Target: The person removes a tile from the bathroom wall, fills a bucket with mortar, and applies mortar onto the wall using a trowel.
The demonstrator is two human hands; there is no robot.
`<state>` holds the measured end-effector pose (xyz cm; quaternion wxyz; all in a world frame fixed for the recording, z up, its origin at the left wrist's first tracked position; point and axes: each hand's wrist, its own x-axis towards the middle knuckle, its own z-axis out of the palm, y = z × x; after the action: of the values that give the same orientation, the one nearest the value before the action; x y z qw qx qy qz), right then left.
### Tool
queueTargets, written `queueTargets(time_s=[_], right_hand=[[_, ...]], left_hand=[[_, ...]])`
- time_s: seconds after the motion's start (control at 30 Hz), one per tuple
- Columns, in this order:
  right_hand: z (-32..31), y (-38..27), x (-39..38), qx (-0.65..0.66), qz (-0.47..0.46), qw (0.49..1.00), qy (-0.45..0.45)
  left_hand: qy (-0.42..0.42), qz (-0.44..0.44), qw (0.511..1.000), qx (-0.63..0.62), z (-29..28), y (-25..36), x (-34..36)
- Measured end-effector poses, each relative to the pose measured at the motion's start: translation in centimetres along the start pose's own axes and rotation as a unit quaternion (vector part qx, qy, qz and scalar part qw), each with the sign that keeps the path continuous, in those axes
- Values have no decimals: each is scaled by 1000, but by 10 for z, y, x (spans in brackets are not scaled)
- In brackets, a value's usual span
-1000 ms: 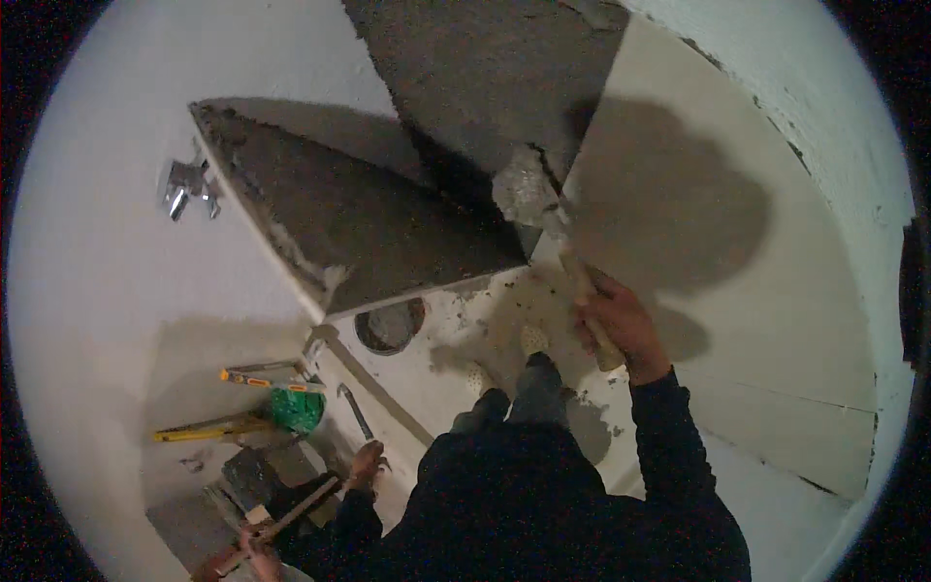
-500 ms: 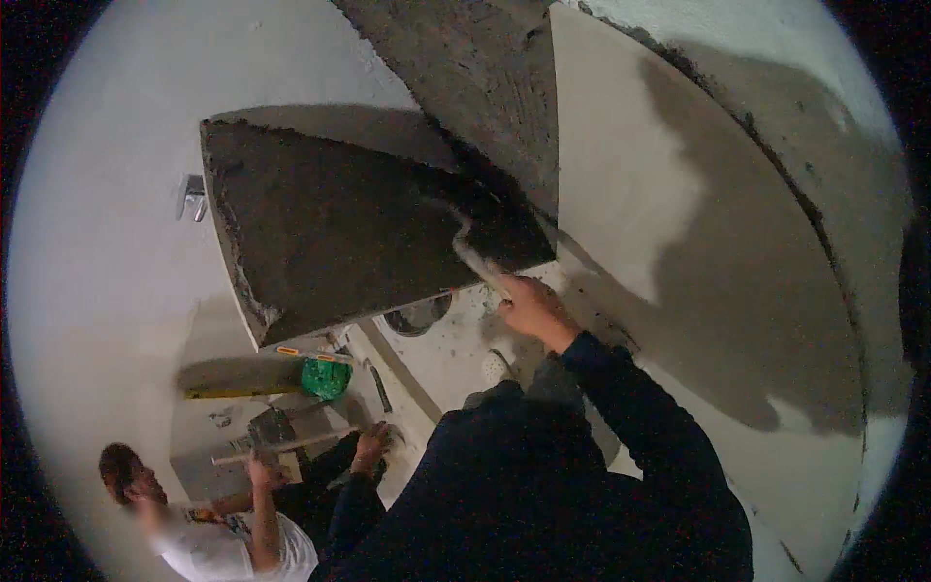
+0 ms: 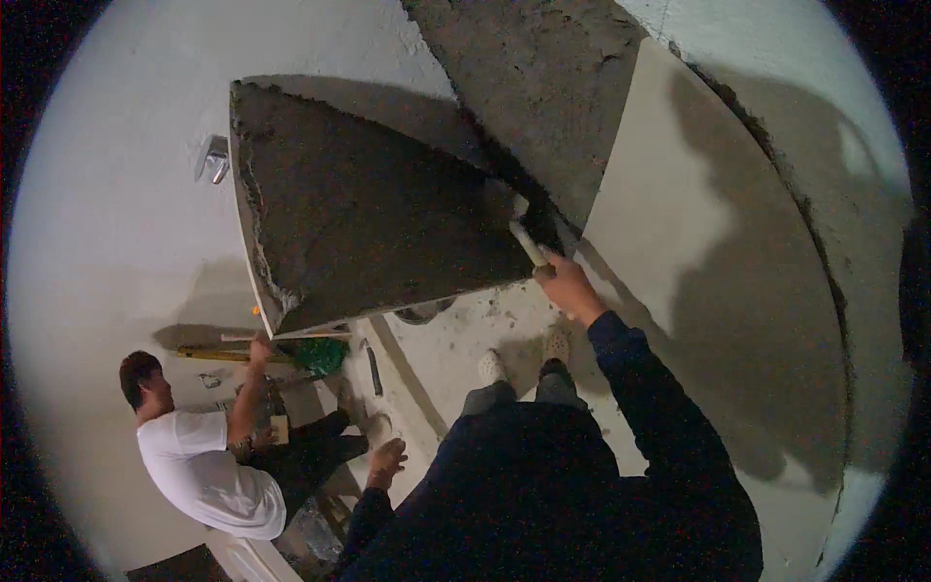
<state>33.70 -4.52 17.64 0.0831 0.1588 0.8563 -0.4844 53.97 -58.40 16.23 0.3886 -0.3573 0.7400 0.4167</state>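
My right hand (image 3: 570, 289) is closed around the pale handle of a trowel (image 3: 525, 239). The trowel's blade is blurred and lies against the dark wet mortar (image 3: 388, 213) near its right-hand corner. The mortar coats the face of a large panel (image 3: 254, 262) with a thin pale edge. Down at the left, apart from the panel, my left hand (image 3: 388, 464) hangs with loosely curled fingers. Nothing shows in it.
At the left a person in a white T-shirt (image 3: 208, 466) crouches, one arm raised by the panel's lower corner. Nearby are a green bag (image 3: 322, 356), a dark-handled tool (image 3: 374, 371) and a metal wall fitting (image 3: 215, 160). A bucket (image 3: 425, 312) is partly hidden under the panel. A smooth beige panel (image 3: 679, 194) stands right.
My view has shifted. The trowel in my right hand has moved right along the mortar, toward its corner. The other person has raised an arm toward the panel's lower corner.
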Motion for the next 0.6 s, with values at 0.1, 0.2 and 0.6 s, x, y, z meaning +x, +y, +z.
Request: queueTargets(time_s=[0.1, 0.2, 0.6], right_hand=[[-25, -30, 1, 158, 66, 983, -66], [-51, -61, 9, 129, 41, 989, -63], [-25, -23, 49, -85, -12, 991, -99]], left_hand=[[16, -34, 999, -37, 5, -5, -16], [-7, -17, 998, -58, 0, -5, -21], [-45, -29, 996, -66, -23, 9, 11]])
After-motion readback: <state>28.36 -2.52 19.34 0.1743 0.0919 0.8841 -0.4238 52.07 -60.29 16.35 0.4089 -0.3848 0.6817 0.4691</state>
